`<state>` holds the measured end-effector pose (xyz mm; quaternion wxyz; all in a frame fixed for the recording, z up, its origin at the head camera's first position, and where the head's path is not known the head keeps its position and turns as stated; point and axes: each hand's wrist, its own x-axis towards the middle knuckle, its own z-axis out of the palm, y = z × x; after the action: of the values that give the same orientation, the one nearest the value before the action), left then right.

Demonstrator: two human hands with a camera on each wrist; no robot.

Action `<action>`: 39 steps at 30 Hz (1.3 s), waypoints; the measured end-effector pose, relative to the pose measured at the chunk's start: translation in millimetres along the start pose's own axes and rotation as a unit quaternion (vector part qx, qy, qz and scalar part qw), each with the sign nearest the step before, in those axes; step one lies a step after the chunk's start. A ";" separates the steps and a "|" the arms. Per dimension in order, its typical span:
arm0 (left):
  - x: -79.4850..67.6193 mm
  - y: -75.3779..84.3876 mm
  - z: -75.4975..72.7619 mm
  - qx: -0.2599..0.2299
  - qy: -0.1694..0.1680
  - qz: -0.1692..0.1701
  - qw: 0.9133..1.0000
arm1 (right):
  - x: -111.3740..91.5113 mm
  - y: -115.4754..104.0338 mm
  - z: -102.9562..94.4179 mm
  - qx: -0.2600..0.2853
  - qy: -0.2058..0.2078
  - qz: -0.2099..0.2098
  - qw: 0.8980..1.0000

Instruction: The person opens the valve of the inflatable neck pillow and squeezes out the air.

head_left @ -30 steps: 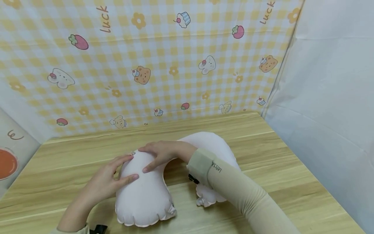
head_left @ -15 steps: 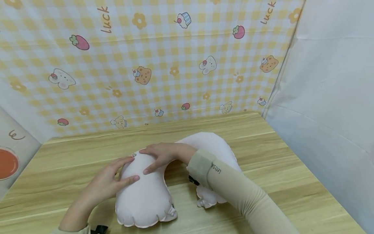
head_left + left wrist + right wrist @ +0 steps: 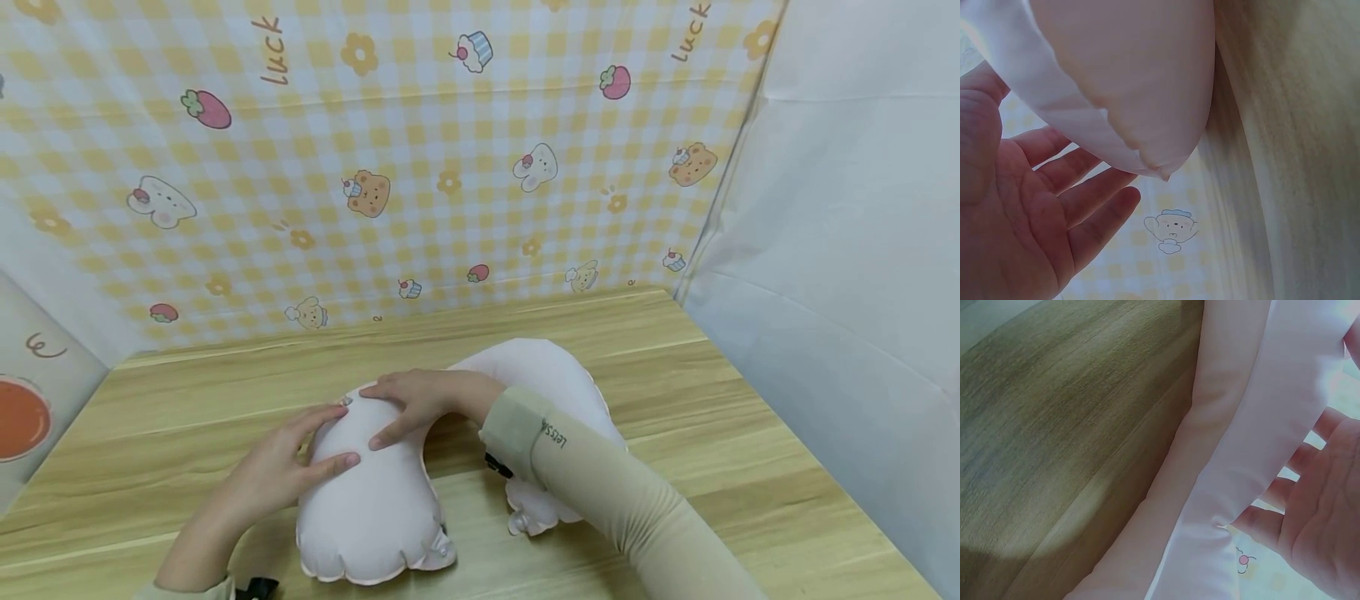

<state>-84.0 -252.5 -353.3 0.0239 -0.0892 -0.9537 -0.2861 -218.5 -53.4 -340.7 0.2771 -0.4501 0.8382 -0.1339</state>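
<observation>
A pale pink inflatable U-shaped neck pillow (image 3: 367, 517) lies on the table, its two ends toward me. My left hand (image 3: 273, 467) rests on the outer side of its left lobe, thumb on top and fingers along the far edge. From the right, my right hand (image 3: 420, 400) reaches across and lies on the same lobe, fingers spread. A small clear nub (image 3: 346, 401) shows between the two hands' fingertips. In the left wrist view the fingers (image 3: 1094, 187) are extended against the pillow's seamed side. The right wrist view shows extended fingers (image 3: 1260, 525) touching the other side.
The wood-grain table (image 3: 720, 467) extends around the pillow. Behind it hangs a yellow checked cloth (image 3: 420, 242) with cartoon prints, and a white sheet (image 3: 847, 250) stands along the right side. My right sleeve (image 3: 607, 475) covers part of the pillow's right lobe.
Both hands keep their places on the left lobe. The right hand has slid slightly nearer to me; the view has shifted a little.
</observation>
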 end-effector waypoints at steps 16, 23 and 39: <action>0.0 -3.5 5.1 -0.008 -0.005 0.005 1.000 | 4.0 2.6 5.0 0.002 -0.008 0.010 1.000; 0.8 -5.9 6.7 -0.013 -0.011 0.002 1.000 | 6.6 3.7 6.7 0.003 -0.013 0.014 1.000; 2.1 -11.0 10.9 -0.015 -0.017 0.000 1.000 | 8.0 3.2 9.0 -0.014 -0.015 0.021 1.000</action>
<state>-88.0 -255.2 -368.2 0.0068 -0.0945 -0.9495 -0.2992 -218.9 -58.1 -352.3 0.2866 -0.4380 0.8450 -0.1097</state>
